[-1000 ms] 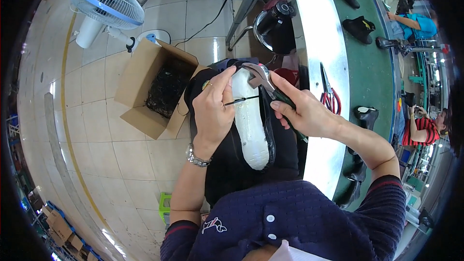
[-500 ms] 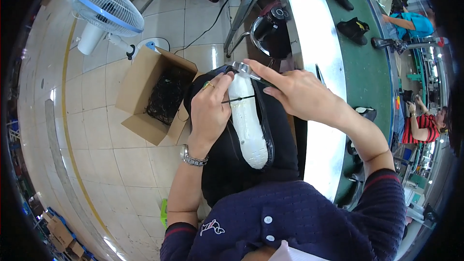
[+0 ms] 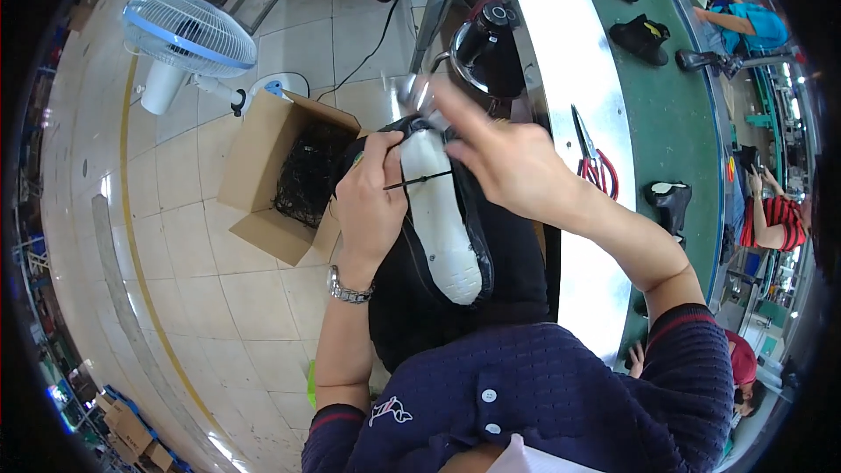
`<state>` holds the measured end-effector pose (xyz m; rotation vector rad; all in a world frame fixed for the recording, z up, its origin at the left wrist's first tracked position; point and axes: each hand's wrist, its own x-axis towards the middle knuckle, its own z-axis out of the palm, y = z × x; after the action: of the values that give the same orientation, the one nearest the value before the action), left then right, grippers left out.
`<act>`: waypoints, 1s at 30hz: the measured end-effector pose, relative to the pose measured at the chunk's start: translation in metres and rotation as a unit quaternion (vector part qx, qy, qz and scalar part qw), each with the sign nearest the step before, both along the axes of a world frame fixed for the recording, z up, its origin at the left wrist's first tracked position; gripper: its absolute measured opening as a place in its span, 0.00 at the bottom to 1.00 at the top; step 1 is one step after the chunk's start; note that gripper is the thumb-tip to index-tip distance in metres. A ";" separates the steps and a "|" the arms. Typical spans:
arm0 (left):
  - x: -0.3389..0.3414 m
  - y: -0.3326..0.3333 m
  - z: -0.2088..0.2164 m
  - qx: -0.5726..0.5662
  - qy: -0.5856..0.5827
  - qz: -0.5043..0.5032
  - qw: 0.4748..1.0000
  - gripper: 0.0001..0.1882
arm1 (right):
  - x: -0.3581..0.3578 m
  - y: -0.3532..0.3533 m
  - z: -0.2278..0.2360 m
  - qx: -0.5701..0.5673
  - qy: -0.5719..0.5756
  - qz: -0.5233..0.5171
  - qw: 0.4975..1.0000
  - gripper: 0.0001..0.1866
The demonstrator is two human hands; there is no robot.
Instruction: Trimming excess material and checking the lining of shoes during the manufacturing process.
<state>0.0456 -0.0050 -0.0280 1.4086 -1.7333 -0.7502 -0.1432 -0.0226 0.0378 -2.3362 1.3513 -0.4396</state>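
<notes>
Across my lap lies a black shoe upper [image 3: 481,250] pulled over a white shoe last [image 3: 442,236], its bottom face up. A thin black cord [image 3: 420,180] crosses the last. My left hand [image 3: 372,197] grips the far end of the shoe, fingers bent and pressed against its left edge. Just above that end, my right hand [image 3: 512,162] is closed on a hammer [image 3: 415,95]; its metal head is blurred by motion, and most of its handle is hidden by the fingers.
Left stands an open carton [image 3: 250,166] of black stringy material, with a fan [image 3: 188,31] behind it. Red-handled scissors [image 3: 596,162] lie on the metal bench [image 3: 569,61] at right. Beyond it, a green conveyor [image 3: 644,114] carries black boots [image 3: 642,38]; co-workers sit past it.
The hammer head has lifted off the shoe's far end, up and to the left. My right hand has shifted slightly, uncovering the scissors. My left hand keeps its hold. Boots on the conveyor have moved.
</notes>
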 end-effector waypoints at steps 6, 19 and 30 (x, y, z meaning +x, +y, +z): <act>0.002 -0.004 0.010 0.044 0.043 -0.003 0.998 0.18 | -0.039 0.017 -0.010 0.186 -0.131 -0.101 0.968 0.32; -0.010 -0.016 0.006 -0.074 -0.149 -0.107 0.980 0.36 | -0.258 0.046 -0.131 -0.162 0.235 -0.367 0.885 0.24; -0.007 0.011 -0.015 0.035 0.218 0.046 0.974 0.23 | -0.199 0.135 -0.093 0.294 -0.157 -0.476 0.814 0.17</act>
<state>0.0385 0.0055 -0.0431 1.2465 -1.3050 -0.9923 -0.3417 0.1120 -0.0553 -0.9215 2.0298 -0.5373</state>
